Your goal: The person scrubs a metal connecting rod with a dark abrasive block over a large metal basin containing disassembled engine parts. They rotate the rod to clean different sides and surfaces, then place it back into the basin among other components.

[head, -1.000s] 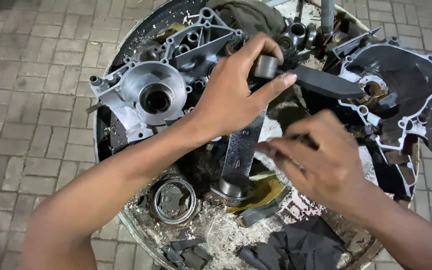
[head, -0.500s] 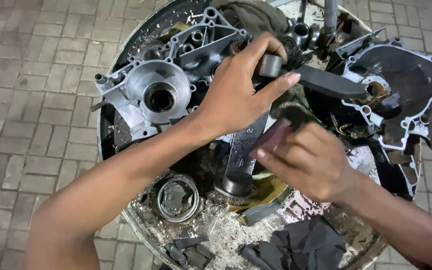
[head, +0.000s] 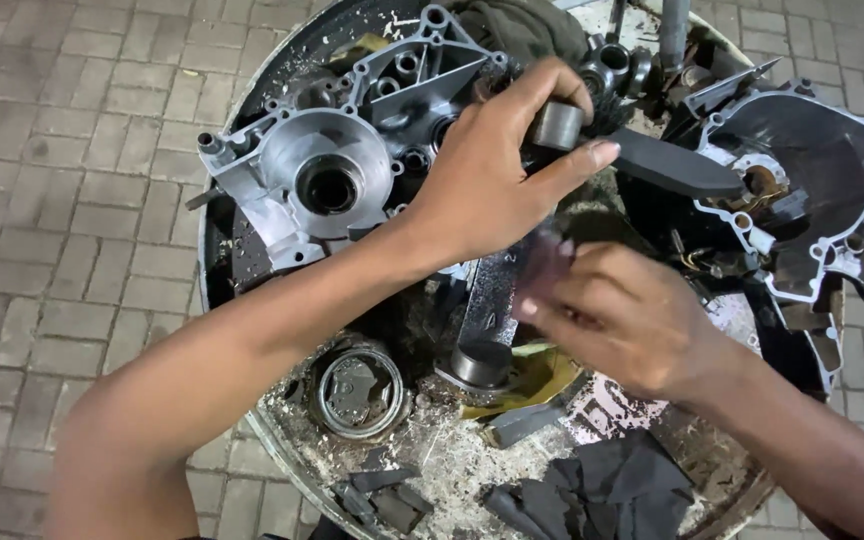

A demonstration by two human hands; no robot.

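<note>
My left hand reaches across the round work surface and grips the upper end of a long metal engine part, pinching its cylindrical end between thumb and fingers. The part runs down to a round boss at its lower end. My right hand is pressed against the middle of this part, holding a small dark reddish piece against it. What exactly that piece is cannot be made out because of blur.
A silver engine case half lies at the upper left, a dark case cover at the right. A round bearing-like ring, dark rags and a yellow scrap lie on the dirty drum top. Brick paving surrounds it.
My right hand has moved left and up along the metal part, closer to my left hand. The left hand keeps its grip on the upper end.
</note>
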